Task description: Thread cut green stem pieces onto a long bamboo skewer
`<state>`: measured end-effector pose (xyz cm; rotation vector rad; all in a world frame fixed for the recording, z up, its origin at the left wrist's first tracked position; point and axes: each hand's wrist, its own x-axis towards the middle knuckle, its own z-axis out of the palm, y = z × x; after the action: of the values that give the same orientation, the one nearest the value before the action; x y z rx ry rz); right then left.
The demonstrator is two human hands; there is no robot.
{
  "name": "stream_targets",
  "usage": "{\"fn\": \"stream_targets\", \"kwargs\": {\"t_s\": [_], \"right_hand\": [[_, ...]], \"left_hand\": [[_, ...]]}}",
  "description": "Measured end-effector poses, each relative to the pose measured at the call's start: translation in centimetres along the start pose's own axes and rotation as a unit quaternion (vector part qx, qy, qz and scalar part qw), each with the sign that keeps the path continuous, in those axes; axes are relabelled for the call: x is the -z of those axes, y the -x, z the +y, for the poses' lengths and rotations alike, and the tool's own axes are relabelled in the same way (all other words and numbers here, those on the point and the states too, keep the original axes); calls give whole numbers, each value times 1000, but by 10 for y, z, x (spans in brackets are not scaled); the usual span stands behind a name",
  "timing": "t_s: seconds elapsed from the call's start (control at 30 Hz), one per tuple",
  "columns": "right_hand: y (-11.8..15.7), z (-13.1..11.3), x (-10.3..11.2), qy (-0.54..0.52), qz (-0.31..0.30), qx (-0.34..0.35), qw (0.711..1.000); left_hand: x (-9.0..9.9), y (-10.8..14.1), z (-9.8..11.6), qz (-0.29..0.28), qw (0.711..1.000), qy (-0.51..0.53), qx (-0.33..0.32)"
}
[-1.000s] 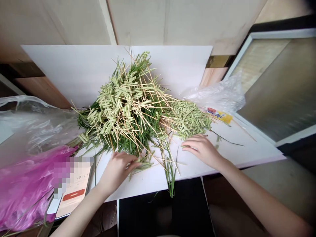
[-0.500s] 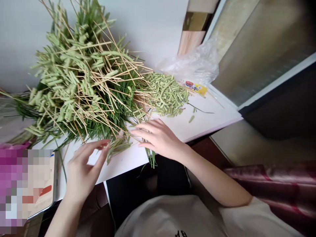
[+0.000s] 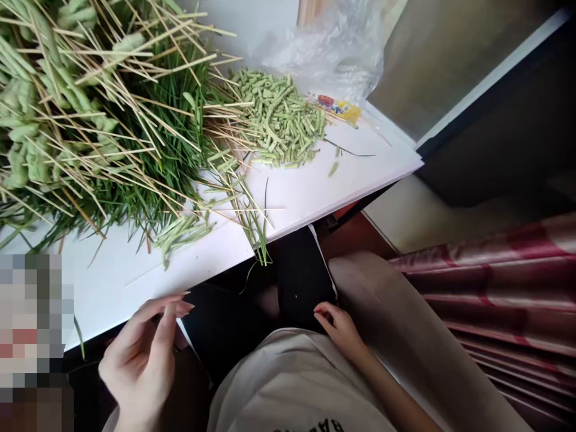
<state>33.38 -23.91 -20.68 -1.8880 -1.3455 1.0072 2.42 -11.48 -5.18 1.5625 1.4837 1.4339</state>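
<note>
The skewered green stalks (image 3: 90,120) run off the left edge; a pixelated patch (image 3: 31,336) masks the lower-left area.

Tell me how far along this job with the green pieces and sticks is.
Done, it seems: a small pile of short green pieces lies apart on the white board. In hand: nothing; the left hand and right hand are empty, off the board. A loose green bunch lies near its edge. Left: the much larger heap of green blades and wooden sticks.
</note>
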Motion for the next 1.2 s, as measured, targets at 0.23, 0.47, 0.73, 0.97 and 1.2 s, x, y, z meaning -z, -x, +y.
{"fn": "stream_targets", "kwargs": {"t_s": [0.23, 0.47, 0.73, 0.97, 1.2], "right_hand": [[-10, 3, 3, -7, -70, 14, 997], [-15, 4, -12, -96, -159, 3, 983], [-58, 12, -108, -227, -312, -142, 911], [-116, 5, -186, -224, -265, -277, 896], [-109, -22, -172, -290, -58, -170, 940]], "left_hand": [[5, 28, -12, -3, 1000, 14, 18], [6, 35, -45, -53, 996, 3, 65], [8, 33, -56, -146, 987, -26, 69], [12, 35, -59, -169, 982, -55, 60], [9, 29, -57, -170, 982, -84, 17]]}}
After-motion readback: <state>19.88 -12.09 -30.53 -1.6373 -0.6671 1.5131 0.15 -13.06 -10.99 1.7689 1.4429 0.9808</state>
